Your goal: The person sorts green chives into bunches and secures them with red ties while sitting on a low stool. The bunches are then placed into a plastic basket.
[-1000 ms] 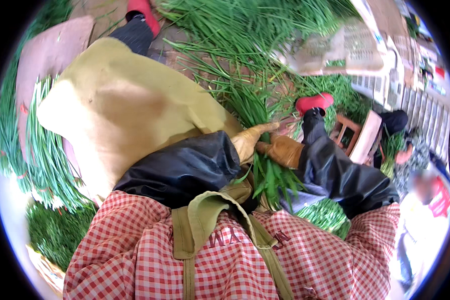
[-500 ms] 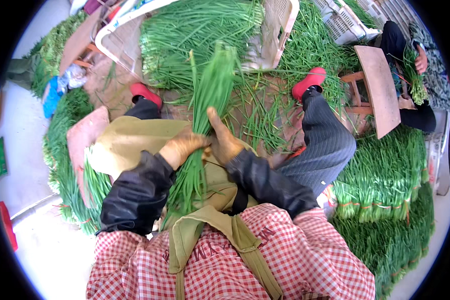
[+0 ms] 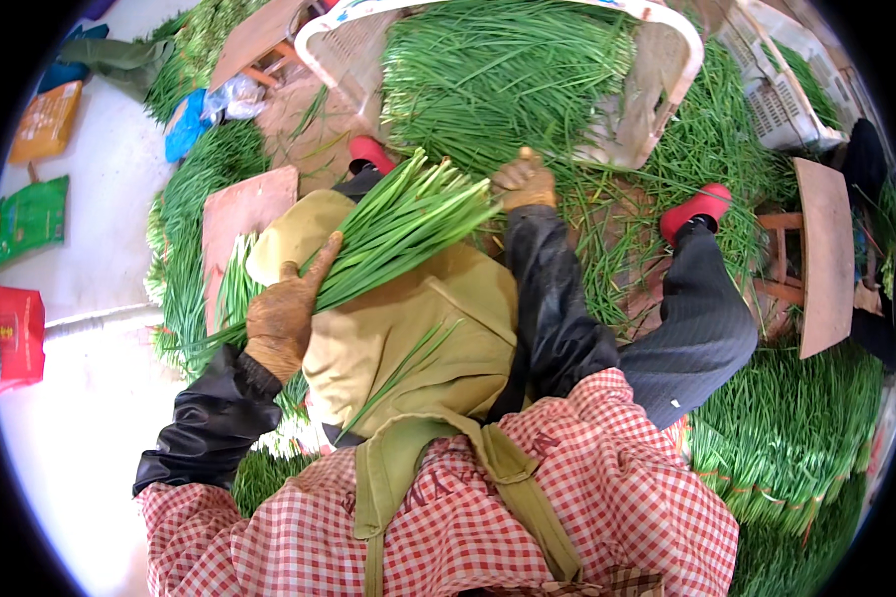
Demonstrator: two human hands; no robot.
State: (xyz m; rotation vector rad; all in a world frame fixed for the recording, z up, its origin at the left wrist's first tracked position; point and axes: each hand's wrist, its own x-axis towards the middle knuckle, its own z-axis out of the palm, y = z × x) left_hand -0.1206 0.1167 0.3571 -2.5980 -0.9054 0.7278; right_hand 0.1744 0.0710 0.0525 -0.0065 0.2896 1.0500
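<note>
My left hand [image 3: 284, 313], in a soiled tan glove, is wrapped round a bunch of garlic chives [image 3: 403, 229]. The bunch slants across my lap, its cut ends up and to the right, its leaves trailing past my left wrist. Beyond those ends, close to the basket, my gloved right hand [image 3: 525, 181] has its fingers curled in; what it grips, if anything, is hidden. A few loose chive leaves [image 3: 403, 376] lie on the olive apron [image 3: 413, 333] over my lap.
A white plastic basket [image 3: 682, 50] in front holds a heap of chives. Loose leaves litter the floor around my red shoes [image 3: 695, 211]. Tied chive bundles [image 3: 777, 438] are stacked at right. Wooden stools [image 3: 824, 259] stand to both sides; another person is partly visible at far right.
The chive bunch has swung from upright between both hands to a slant in my left hand, which moved left. My right hand has let go of it and reached forward. The view has shifted left.
</note>
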